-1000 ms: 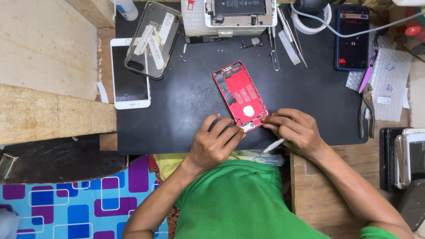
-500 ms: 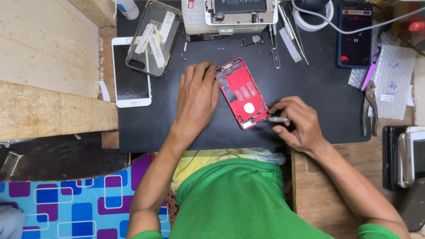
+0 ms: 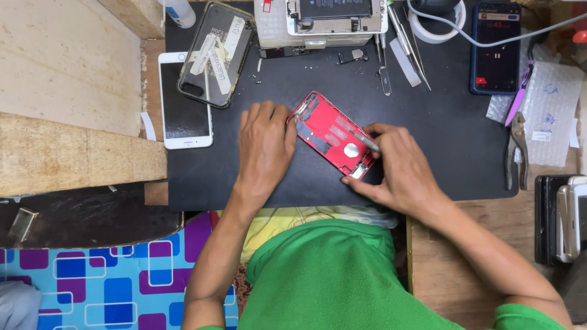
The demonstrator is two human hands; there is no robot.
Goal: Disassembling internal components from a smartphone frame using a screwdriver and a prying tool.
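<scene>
Lying open on the black mat [image 3: 428, 159], a little nearer its front edge than its back, is a red phone housing [image 3: 330, 133] with its insides showing, set at a slant. The person's left hand [image 3: 264, 150] rests flat on the mat with the fingers together, fingertips pressed against the housing's left edge and steadying it. The right hand [image 3: 397, 171] is closed around a thin metal tool [image 3: 365, 142], pinched between thumb and forefinger, its tip down inside the housing close to a round silver part; the other fingers curl against the housing's lower right end.

Along the mat's back edge sits a pale repair tray [image 3: 321, 21] holding a dismantled phone, and just right of it lie tweezers [image 3: 403, 36] and a few slim tools. At the back left corner a phone in a clear case [image 3: 215, 52] with paper strips taped across it lies at an angle, partly overlapping a white phone [image 3: 183, 104] that hangs over the mat's left edge. Toward the back right corner a dark phone [image 3: 495, 49] with a lit screen lies face up, a roll of white tape [image 3: 435, 27] beside it. Off the right edge, pliers [image 3: 516, 150] rest on the wood near a piece of bubble wrap [image 3: 550, 113], and more phones [image 3: 562, 217] are stacked further right.
</scene>
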